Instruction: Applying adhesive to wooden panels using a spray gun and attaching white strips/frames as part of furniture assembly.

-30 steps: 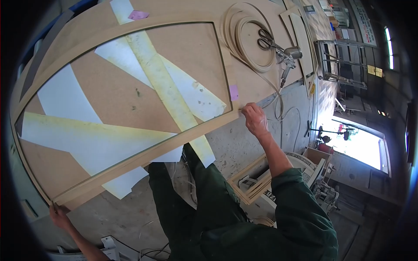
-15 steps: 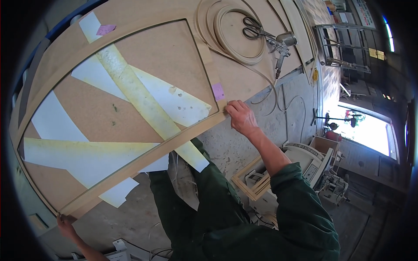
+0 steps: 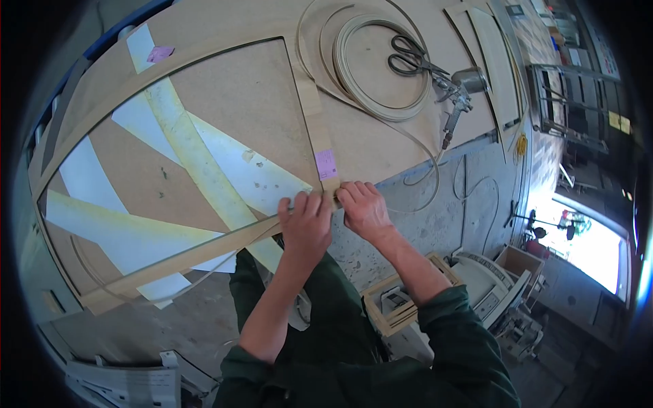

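Note:
A large wooden frame with thin dark inner edges lies flat on a brown board. At its near right corner my two hands are close together. My left hand bends its fingers over the near rail, closed on a thin beige edging strip that loops loosely away to the left across the frame. My right hand is closed at the corner itself; what its fingertips pinch is hidden. Just beyond the hands, a pink paper label sits on the frame's right rail.
White and yellowed sheet strips cross inside the frame. Farther right lie a coil of edging, black scissors and a spray gun. Small wooden frames and a white machine stand at the lower right.
My left hand has moved from the frame's near left corner to beside my right hand. The edging strip now hangs loose in a curve. The view has shifted slightly.

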The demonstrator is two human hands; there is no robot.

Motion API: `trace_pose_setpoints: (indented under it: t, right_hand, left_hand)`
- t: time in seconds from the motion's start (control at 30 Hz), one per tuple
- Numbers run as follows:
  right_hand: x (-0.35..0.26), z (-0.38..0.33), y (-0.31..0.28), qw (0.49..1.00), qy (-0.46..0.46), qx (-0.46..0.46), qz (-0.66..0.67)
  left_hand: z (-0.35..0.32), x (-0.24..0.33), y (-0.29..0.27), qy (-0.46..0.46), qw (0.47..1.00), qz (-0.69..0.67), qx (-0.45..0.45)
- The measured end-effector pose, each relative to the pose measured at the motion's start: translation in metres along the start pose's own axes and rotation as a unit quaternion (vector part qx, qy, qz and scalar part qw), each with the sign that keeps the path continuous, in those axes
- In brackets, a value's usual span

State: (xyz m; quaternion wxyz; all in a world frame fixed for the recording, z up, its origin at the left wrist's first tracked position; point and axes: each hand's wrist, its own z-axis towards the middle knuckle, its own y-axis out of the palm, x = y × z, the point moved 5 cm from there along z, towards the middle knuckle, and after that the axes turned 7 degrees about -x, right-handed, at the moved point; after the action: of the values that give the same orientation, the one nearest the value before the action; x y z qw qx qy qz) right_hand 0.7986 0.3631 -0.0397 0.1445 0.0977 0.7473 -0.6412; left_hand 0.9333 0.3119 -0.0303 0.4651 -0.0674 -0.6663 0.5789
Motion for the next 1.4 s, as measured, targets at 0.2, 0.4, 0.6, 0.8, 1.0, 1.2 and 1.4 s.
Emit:
trace_pose_setpoints:
  t: [0.2, 0.4, 0.6, 0.8, 1.0, 1.2, 1.4]
  right_hand:
    - [0.018, -0.007, -0.008, 0.998, -0.034, 0.033, 0.029]
    - [0.069, -0.029, -0.039, 0.962, 0.102, -0.238, 0.091]
    - [0.086, 0.089, -0.217, 0.942, -0.080, -0.293, -0.143]
    - [0.060, 0.244, -0.202, 0.893, -0.326, -0.160, -0.266]
    - [0.077, 0.351, -0.162, 0.901, -0.323, -0.111, -0.268]
    - [0.077, 0.372, -0.104, 0.892, -0.324, -0.105, -0.296]
    - [0.078, 0.378, -0.095, 0.901, -0.309, -0.122, -0.279]
  left_hand:
    - [0.014, 0.021, 0.037, -0.032, 0.999, -0.001, -0.008]
    - [0.005, 0.032, 0.035, -0.068, 0.996, 0.036, 0.053]
    - [-0.004, 0.034, 0.031, -0.191, 0.975, -0.002, 0.114]
    - [0.000, 0.044, 0.046, -0.292, 0.937, -0.014, 0.191]
    - [0.005, 0.050, 0.047, -0.325, 0.920, 0.001, 0.220]
    - [0.004, 0.049, 0.050, -0.327, 0.919, 0.004, 0.220]
    - [0.001, 0.046, 0.050, -0.336, 0.914, -0.002, 0.227]
